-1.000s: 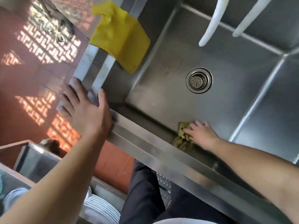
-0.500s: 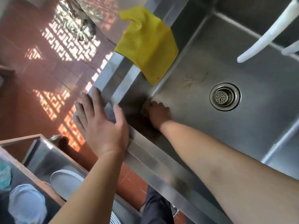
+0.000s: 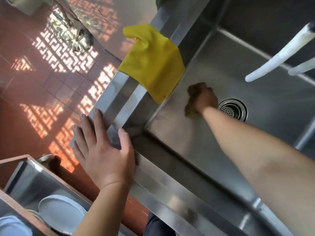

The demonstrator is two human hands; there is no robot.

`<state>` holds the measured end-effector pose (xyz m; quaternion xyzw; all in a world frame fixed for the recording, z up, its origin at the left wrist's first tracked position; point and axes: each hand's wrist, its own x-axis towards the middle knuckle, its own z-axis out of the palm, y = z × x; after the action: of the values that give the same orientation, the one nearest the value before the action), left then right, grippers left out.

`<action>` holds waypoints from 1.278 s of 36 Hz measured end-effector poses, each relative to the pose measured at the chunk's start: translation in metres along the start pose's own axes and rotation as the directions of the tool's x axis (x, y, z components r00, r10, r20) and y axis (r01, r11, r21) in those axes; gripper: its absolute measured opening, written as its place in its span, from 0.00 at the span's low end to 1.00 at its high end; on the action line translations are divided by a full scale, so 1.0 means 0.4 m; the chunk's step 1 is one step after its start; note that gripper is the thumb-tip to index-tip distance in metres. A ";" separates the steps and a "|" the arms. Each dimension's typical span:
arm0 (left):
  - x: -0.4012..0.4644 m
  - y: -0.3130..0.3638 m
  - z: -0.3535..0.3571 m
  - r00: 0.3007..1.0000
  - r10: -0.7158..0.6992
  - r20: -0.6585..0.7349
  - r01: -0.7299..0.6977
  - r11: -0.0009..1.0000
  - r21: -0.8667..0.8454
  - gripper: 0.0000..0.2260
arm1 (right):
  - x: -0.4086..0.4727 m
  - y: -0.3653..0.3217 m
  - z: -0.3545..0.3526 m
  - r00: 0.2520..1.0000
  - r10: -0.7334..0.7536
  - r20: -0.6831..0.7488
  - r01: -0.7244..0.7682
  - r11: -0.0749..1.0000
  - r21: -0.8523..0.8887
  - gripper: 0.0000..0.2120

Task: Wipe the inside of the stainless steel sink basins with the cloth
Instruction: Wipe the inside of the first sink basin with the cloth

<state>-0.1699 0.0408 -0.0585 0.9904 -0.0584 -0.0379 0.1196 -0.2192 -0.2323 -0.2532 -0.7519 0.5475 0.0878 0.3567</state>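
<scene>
The stainless steel sink basin [image 3: 179, 137] fills the right of the head view, with a round drain strainer [image 3: 232, 109] in its floor. My right hand [image 3: 205, 99] presses a crumpled olive-brown cloth [image 3: 193, 97] flat on the basin floor, just left of the drain and below the yellow glove. My left hand [image 3: 100, 150] lies palm down, fingers spread, on the sink's near-left corner rim [image 3: 153, 184]; it holds nothing.
A yellow rubber glove [image 3: 151, 63] hangs over the left rim into the basin. Two white faucet spouts [image 3: 279, 53] reach in from the upper right. A second basin starts at the right past a divider [image 3: 305, 133]. Plates [image 3: 59, 213] sit in a rack at lower left, over red floor tiles.
My right hand slid the cloth from the near wall to the near-left corner, then out across the basin floor to beside the drain. My left hand stayed on the rim.
</scene>
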 end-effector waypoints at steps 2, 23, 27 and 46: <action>0.000 0.001 -0.002 1.000 0.000 0.005 0.000 1.000 -0.001 0.32 | 0.016 0.061 -0.053 0.996 0.071 -0.048 -0.072 0.997 -0.025 0.14; 0.000 0.000 0.002 1.000 -0.012 -0.008 0.012 1.000 0.003 0.33 | -0.188 -0.026 0.181 0.928 -0.330 0.170 0.368 0.879 -0.304 0.28; 0.002 -0.002 0.001 1.000 0.004 -0.009 -0.004 1.000 0.022 0.33 | -0.065 -0.108 0.114 0.984 -0.158 0.085 0.154 0.987 0.048 0.28; 0.001 0.008 -0.007 1.000 0.002 -0.004 -0.002 1.000 0.009 0.35 | 0.089 0.085 -0.120 0.937 -0.339 0.086 0.344 0.848 -0.404 0.32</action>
<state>-0.1698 0.0383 -0.0548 0.9909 -0.0595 -0.0353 0.1155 -0.2481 -0.2948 -0.2518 -0.8948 0.3720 0.1407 0.2030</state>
